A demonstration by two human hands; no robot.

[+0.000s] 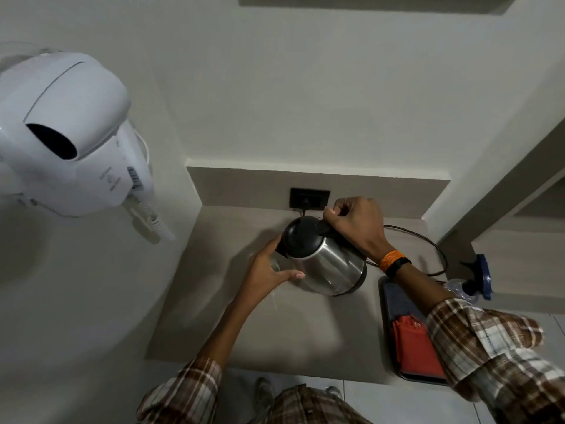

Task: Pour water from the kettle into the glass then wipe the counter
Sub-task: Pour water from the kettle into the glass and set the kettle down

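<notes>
The right grip (354,223) is closed around the black handle of the kettle (324,258), which is tilted with its spout down toward the left grip (269,270). The left grip wraps the clear glass (274,264), holding it just under the spout, on or just above the tabletop (305,332); I cannot tell which. Water is not clearly visible. To the right of the right grip, a dark tray (385,313) carries a red cloth (419,347), and a spray bottle (472,284) stands beyond it.
</notes>
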